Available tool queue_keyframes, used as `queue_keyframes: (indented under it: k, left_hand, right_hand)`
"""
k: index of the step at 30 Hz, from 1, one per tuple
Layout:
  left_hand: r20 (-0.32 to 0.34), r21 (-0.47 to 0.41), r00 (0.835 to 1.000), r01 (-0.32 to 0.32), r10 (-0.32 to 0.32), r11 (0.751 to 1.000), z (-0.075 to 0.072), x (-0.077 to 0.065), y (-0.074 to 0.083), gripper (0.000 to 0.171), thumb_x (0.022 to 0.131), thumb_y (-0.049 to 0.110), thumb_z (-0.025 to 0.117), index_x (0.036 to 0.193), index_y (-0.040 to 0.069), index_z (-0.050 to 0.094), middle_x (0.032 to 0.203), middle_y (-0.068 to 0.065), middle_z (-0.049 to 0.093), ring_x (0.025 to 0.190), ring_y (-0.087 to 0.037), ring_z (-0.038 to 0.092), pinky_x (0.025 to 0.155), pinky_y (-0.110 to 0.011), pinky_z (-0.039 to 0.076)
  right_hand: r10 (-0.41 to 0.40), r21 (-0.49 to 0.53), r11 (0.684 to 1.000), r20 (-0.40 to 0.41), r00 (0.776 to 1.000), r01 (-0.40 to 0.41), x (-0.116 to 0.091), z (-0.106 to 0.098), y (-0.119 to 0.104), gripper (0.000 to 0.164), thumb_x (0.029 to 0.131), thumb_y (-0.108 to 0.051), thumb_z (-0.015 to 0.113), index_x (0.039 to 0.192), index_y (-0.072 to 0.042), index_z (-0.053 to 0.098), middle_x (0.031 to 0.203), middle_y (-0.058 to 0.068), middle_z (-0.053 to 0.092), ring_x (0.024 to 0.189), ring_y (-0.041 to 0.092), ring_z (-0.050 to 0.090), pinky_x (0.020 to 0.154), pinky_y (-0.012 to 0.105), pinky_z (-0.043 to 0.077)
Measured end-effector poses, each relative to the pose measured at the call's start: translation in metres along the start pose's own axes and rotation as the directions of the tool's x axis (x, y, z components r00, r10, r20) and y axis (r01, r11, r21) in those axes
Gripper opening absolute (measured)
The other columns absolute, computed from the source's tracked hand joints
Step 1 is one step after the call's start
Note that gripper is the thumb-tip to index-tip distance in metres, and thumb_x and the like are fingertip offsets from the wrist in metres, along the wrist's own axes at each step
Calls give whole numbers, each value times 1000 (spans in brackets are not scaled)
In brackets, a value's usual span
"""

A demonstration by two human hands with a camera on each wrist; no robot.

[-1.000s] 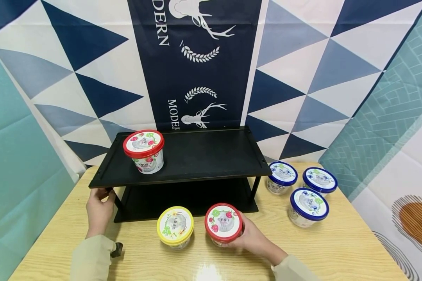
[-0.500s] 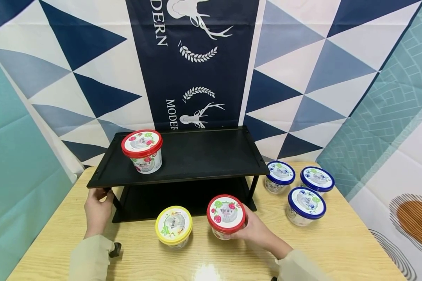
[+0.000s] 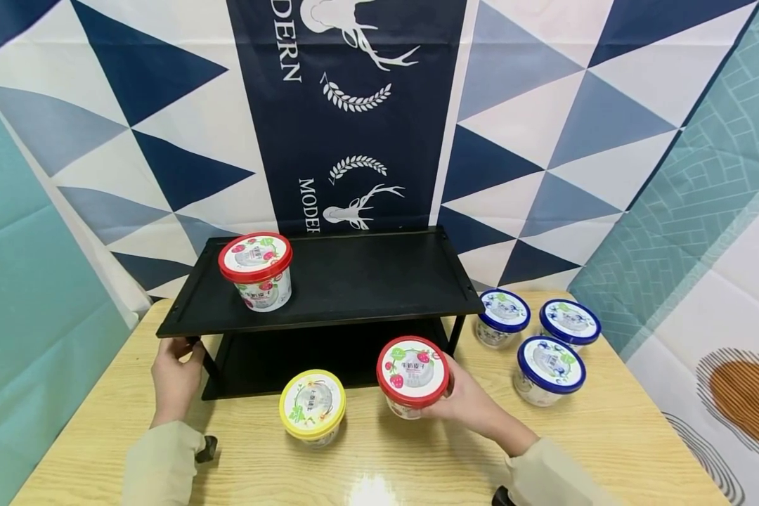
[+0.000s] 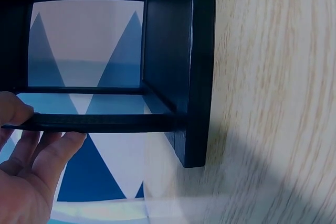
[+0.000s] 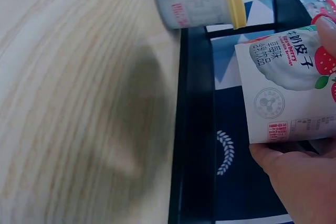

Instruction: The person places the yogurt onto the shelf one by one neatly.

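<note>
My left hand grips the front left post of a black two-tier shelf, just below the upper tier. In my right hand is a red-lidded strawberry milk tub, held by its side with the lid facing up. The right wrist view shows this tub's printed wall raised off the wooden table, in front of the shelf. Left of it, a yellow-lidded tub stands on the table near the shelf's front edge. Another red-lidded tub sits at the left of the upper tier.
Three blue-lidded tubs, one at the back, one at the far right and one nearer, stand on the table right of the shelf. A patterned cloth hangs behind. The wooden table extends in front.
My right hand has lifted the red-lidded tub off the table, moving it up toward the shelf and slightly right. My left hand keeps its place on the post.
</note>
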State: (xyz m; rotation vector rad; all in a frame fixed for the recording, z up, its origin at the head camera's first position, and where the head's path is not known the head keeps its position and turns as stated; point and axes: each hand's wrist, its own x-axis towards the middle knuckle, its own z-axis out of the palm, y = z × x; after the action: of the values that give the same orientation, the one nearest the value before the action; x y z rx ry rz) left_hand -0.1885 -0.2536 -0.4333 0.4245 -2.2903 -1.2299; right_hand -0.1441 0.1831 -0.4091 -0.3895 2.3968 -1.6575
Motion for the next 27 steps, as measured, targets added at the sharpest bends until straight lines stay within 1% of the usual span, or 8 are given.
queue_keyframes:
  k: [3, 7, 9, 11, 17, 19, 22, 27]
  left_hand:
    - [-4, 2, 1000, -1, 1, 1000, 0, 0, 0, 26, 93, 11, 51, 118, 5, 52, 108, -17, 60, 89, -4, 49, 67, -4, 35]
    - [-4, 5, 1000, 0, 0, 1000, 0, 0, 0, 26, 93, 11, 51, 118, 5, 51, 108, -17, 60, 90, -6, 50, 67, -4, 35]
    - [-5, 7, 1000, 2, -2, 1000, 0, 0, 0, 26, 93, 11, 51, 119, 5, 51, 108, -17, 60, 90, -5, 49, 67, -4, 35]
    - [-7, 9, 1000, 1, -1, 1000, 0, 0, 0, 27, 93, 11, 51, 119, 6, 51, 108, -17, 60, 90, -7, 51, 66, -3, 35]
    - [-5, 8, 1000, 5, -5, 1000, -1, 0, 1, 27, 93, 11, 50, 120, 5, 50, 109, -17, 60, 89, -2, 47, 66, -3, 34]
    - [-3, 7, 1000, 6, -6, 1000, -1, -1, 1, 28, 93, 11, 50, 120, 5, 50, 109, -18, 59, 90, -2, 47, 66, -3, 34]
    - [0, 9, 1000, 7, -7, 1000, 0, -1, 1, 28, 93, 11, 50, 121, 5, 50, 109, -18, 59, 92, -7, 48, 66, -3, 34]
    - [7, 2, 1000, 5, -5, 1000, 0, -1, 1, 28, 94, 10, 49, 121, 4, 49, 110, -18, 58, 99, -23, 54, 66, -3, 33]
  right_hand:
    - [3, 3, 1000, 7, 1000, -3, 0, -2, -4, 91, 69, -17, 82, 142, -6, 30, 137, 17, 46, 124, 31, 45, 100, 47, 44]
    - [8, 6, 1000, 9, 1000, -8, -2, -4, -11, 93, 68, -19, 83, 142, -7, 29, 137, 16, 46, 124, 31, 44, 100, 47, 44]
    - [8, 2, 1000, 9, 1000, -8, -2, -5, -14, 93, 67, -19, 83, 142, -7, 29, 137, 16, 46, 123, 31, 45, 100, 47, 44]
    - [9, 5, 1000, 12, 1000, -9, -3, -6, -17, 92, 68, -19, 83, 142, -8, 29, 137, 15, 46, 123, 30, 45, 100, 46, 45]
    - [-9, -22, 1000, 25, 1000, 10, -4, -11, -23, 89, 71, -20, 81, 142, -7, 29, 137, 16, 45, 122, 32, 45, 98, 45, 47]
    - [-14, -29, 999, 25, 1000, 15, -4, -13, -25, 88, 71, -21, 80, 142, -7, 29, 137, 16, 46, 122, 32, 45, 97, 45, 47]
    - [-25, -32, 999, 28, 999, 26, -5, -15, -27, 87, 72, -20, 80, 141, -6, 30, 137, 17, 46, 122, 33, 45, 97, 46, 48]
    - [-35, -40, 999, 35, 999, 37, -5, -19, -30, 86, 73, -19, 79, 141, -5, 29, 137, 18, 45, 122, 34, 44, 97, 45, 48]
